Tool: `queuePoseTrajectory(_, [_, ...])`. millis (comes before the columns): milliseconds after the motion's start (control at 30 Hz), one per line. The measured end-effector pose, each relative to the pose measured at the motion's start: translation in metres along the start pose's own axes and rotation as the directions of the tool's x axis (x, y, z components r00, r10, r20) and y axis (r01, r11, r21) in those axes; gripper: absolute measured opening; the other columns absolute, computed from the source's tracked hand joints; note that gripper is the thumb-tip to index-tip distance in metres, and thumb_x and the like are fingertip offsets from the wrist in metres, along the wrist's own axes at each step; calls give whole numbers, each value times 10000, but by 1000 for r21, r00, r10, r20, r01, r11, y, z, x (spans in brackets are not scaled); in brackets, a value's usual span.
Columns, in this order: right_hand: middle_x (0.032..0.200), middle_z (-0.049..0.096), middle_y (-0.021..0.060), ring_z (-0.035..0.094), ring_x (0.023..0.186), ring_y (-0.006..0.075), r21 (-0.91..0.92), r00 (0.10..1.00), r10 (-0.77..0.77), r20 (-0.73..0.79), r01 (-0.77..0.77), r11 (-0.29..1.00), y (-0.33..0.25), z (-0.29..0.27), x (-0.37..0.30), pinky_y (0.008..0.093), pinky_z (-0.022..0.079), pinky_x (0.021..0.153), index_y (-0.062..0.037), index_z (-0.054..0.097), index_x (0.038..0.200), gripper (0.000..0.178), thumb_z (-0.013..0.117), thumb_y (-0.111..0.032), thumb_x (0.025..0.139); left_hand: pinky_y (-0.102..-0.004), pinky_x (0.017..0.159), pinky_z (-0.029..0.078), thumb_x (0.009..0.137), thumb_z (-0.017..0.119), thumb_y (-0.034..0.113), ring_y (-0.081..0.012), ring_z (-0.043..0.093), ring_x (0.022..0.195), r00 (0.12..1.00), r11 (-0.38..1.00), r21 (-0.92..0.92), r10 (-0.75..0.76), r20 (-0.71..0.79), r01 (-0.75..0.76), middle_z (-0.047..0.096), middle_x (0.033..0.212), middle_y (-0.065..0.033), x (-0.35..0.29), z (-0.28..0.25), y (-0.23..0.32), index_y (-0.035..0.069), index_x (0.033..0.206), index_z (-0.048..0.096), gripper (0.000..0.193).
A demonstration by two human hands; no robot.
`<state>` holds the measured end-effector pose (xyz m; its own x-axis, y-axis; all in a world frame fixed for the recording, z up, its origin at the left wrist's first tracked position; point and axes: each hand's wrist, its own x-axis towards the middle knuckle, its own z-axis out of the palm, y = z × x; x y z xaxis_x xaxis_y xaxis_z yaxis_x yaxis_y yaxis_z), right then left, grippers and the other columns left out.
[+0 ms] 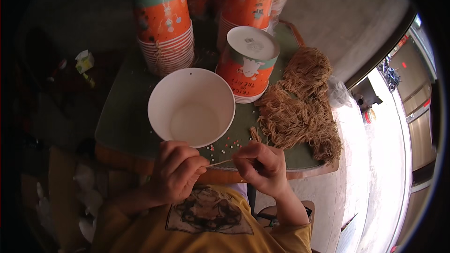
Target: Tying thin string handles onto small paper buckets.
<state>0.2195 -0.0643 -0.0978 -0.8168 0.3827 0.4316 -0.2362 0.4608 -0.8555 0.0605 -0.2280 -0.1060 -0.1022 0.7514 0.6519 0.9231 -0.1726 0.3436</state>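
A short piece of tan string (219,163) is stretched between my two hands, just above the table's near edge. My left hand (178,171) pinches one end and my right hand (262,166) pinches the other. Just beyond my left hand stands a white-lined paper bucket (192,107), mouth up and tilted toward me, with a small hole near its far rim. Small round dots (224,149), white and reddish, lie scattered between the bucket and my right hand. A loose heap of tan strings (295,112) covers the table's right side, beyond my right hand.
Upside-down orange and green paper buckets stand in a tall stack (164,28) at back left, another (248,9) at back right and a shorter one (248,65) beside the open bucket. Wrapped stacks stand behind. A crumpled clear bag (338,93) sits right of the strings on the green table (124,107).
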Motion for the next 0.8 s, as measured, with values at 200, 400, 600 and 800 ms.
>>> queuePoseTrajectory(200, [1065,617,151,589,998,302,-265,967,-231,105,251,931,-11,8,12,387,476,840,-9,590,1111,368,722,-131,790,-320,572,390,783,648,105,-188,502,616,980,977,193,53,192,-90,500,700,-17,4,-12,5,43,903,573,154])
queuePoseTrajectory(400, [1147,529,222,601,967,363,-26,979,20,203,-15,1000,-13,51,-2,393,511,812,-20,492,1254,494,700,-190,840,-323,606,468,778,662,146,-178,592,660,968,992,122,-1,251,-31,552,700,-26,-8,-15,5,85,815,541,140])
queuePoseTrajectory(600, [935,647,168,670,737,318,41,956,177,236,-192,981,6,60,-6,361,540,648,-28,550,1130,332,685,-191,874,-340,605,487,756,699,144,-196,600,656,926,993,112,-86,367,48,558,686,-33,-13,-26,-9,95,744,524,182])
queuePoseTrajectory(800, [859,668,130,667,714,221,114,986,54,155,-72,991,15,59,-8,299,524,621,-16,620,976,173,696,-120,860,-335,597,473,771,736,170,-207,582,674,941,997,62,-63,333,45,549,709,-31,-5,-41,-12,86,754,537,216])
